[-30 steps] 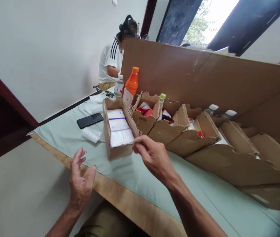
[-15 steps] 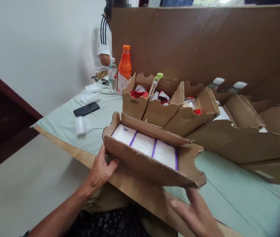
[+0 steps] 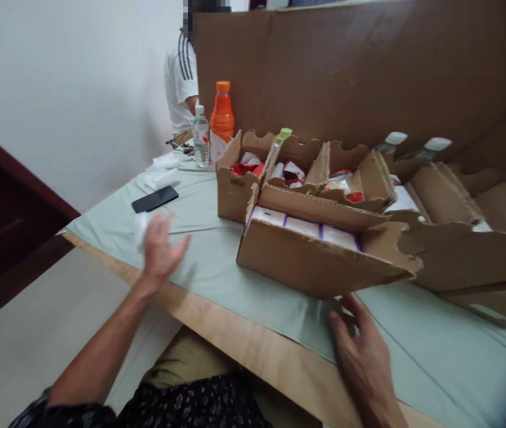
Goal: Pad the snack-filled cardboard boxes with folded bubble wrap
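Note:
A cut cardboard box (image 3: pixel 297 258) stands on the table, close in front of a row of similar boxes. Lying in it are several white packs with purple edges (image 3: pixel 302 227). My right hand (image 3: pixel 364 351) is at the box's lower front edge, thumb and fingers apart; whether the fingertips touch the cardboard I cannot tell. Off to the left, my left hand (image 3: pixel 160 249) is held over the table with its fingers spread, slightly blurred and empty. It partly covers a small roll of clear plastic (image 3: pixel 141 229). Just beyond that lies a black phone (image 3: pixel 154 199).
Behind stands a row of cardboard boxes (image 3: pixel 237 199) with red and white packets inside. An orange bottle (image 3: pixel 222 119) and a clear water bottle (image 3: pixel 200 139) are at the left back. A tall cardboard panel (image 3: pixel 324 71) rises behind; a person (image 3: pixel 181 83) sits beyond it.
The box with the white packs has moved right and away from me, up to the row. My left hand has let go of it and moved left towards the plastic roll.

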Demonstrator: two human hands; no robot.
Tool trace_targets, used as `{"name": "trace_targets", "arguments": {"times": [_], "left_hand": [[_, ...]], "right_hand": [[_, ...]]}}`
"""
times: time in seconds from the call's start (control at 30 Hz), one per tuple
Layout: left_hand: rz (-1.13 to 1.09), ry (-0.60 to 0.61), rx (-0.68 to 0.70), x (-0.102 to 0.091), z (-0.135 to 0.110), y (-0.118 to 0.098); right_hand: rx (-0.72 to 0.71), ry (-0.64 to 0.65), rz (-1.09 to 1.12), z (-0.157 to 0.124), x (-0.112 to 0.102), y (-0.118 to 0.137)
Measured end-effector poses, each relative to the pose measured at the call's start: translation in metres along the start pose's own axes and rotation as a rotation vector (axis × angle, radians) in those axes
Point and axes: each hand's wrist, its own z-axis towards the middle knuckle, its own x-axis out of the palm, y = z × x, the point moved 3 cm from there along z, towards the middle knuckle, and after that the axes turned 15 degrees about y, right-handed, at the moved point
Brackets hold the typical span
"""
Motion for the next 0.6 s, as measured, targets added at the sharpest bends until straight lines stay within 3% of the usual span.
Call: {"name": "trace_targets", "arguments": {"times": [0.07,0.13,0.23,0.33,0.47,0.53,0.6], "left_hand": [[0.137,-0.060,-0.178,-0.026,-0.002,0.040],[0.194,-0.009,-0.339,-0.040,-0.001,0.071],[0.155,0.036,-0.437,-0.047,-0.001,0.089],[0.106,-0.071,-0.432,-0.055,-0.009,0.078],[-0.117,-0.201,-0.440,-0.061,-0.043,0.038],[-0.351,-0.154,-0.456,-0.049,-0.066,0.013],[-0.651,0.036,-0.399,-0.025,-0.085,-0.019]], "right_hand": [[-0.054,0.011,-0.017,-0.011,0.004,-0.007],[-0.140,-0.018,-0.039,-0.018,0.006,-0.005],[-0.287,0.012,-0.074,-0.016,0.011,0.014],[-0.397,0.192,-0.087,-0.005,0.024,0.040],[-0.409,0.319,-0.016,0.002,0.035,0.061],[-0.390,0.361,0.074,-0.005,0.038,0.067],[-0.346,0.431,0.238,-0.019,0.043,0.071]]}}
